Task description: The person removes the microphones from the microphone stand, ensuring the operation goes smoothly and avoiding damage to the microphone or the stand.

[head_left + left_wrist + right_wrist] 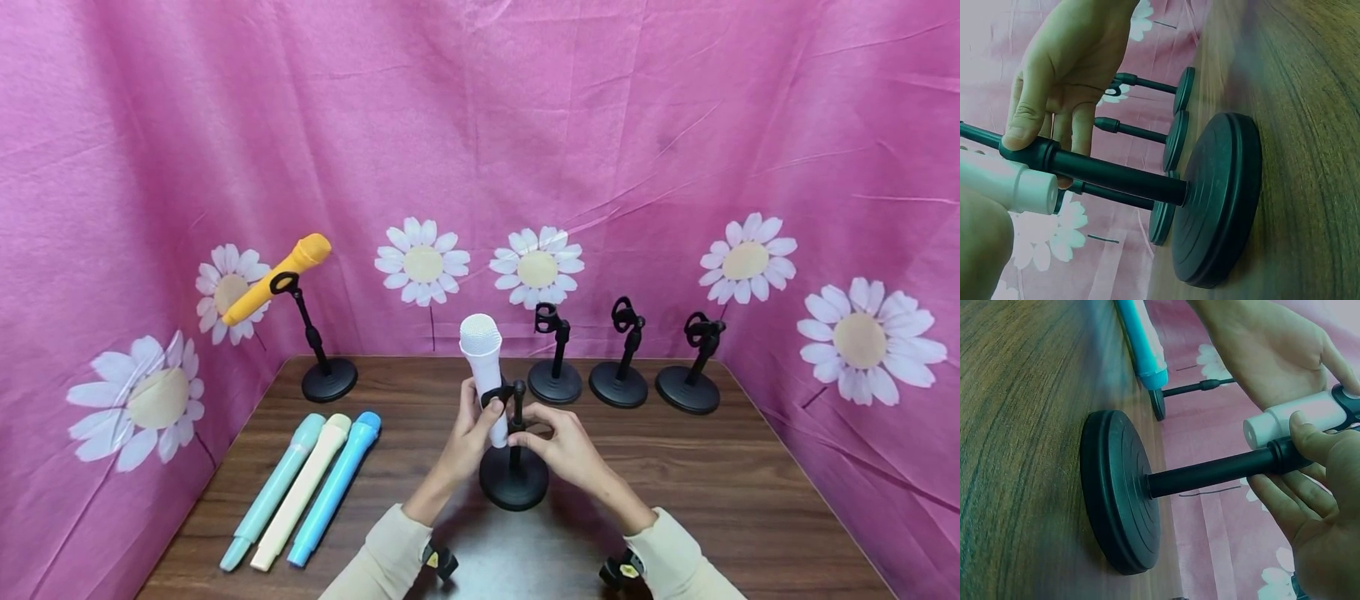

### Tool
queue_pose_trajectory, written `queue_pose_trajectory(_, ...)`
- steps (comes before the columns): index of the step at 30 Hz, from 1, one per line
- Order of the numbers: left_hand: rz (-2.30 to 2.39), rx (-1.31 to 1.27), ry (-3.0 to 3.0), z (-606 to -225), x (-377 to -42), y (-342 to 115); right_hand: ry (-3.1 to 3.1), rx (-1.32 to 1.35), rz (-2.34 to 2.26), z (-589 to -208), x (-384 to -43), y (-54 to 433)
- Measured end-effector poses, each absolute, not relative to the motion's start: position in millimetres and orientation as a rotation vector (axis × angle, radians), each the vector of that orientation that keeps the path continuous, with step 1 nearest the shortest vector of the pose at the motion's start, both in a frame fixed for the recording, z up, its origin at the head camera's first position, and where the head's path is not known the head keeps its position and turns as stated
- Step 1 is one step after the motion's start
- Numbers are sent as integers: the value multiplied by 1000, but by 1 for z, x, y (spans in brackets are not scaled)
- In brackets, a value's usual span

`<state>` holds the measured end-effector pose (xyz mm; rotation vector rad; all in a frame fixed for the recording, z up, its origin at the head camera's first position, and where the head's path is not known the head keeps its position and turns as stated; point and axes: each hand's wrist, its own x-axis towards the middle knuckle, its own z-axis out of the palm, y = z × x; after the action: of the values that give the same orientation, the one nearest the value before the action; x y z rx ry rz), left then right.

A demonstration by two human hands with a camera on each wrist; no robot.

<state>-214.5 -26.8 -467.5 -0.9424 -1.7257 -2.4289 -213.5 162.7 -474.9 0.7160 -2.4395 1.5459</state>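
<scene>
A white microphone (485, 367) sits tilted in the black clip of a microphone stand (514, 479) at the table's middle. My left hand (467, 442) holds the microphone from the left, its thumb by the clip. From the right, my right hand (564, 446) grips the stand's pole. In the right wrist view, the right thumb and fingers close round the collar (1285, 455) on the pole, next to the microphone's lower end (1260, 430). The round base (1216, 200) rests flat on the table in the left wrist view.
A yellow microphone (277, 279) leans in a stand (330, 380) at the back left. Light green (273, 492), cream (302, 492) and blue (335, 489) microphones lie side by side on the left. Three stands without microphones (555, 382) (618, 385) (687, 390) stand back right, before a pink curtain (480, 125).
</scene>
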Motion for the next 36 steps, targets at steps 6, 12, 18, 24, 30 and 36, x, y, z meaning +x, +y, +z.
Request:
queue_pose_trajectory(6,-2475,-896,-1716,-468,-212,-28,-2443,716,1560,-476,-212,162)
queue_pose_trajectory(12,-2444,-895,-1765,-462,-213,-33,-2438,729,1551,-476,-212,161)
queue_pose_trajectory(18,-2229,-960,-1851,-445,-221,-45,-2482,722,1545,-471,-212,161)
queue_pose_trajectory(24,-2101,-907,-1947,-419,-226,-58,-2473,730,1587,-463,-210,163)
queue_pose_trajectory(30,-2043,-914,-1956,-397,-230,-62,-2378,779,1480,-462,-211,161)
queue_pose_trajectory(36,-2039,-865,-1979,-387,-227,-56,-2303,816,1423,-466,-210,162)
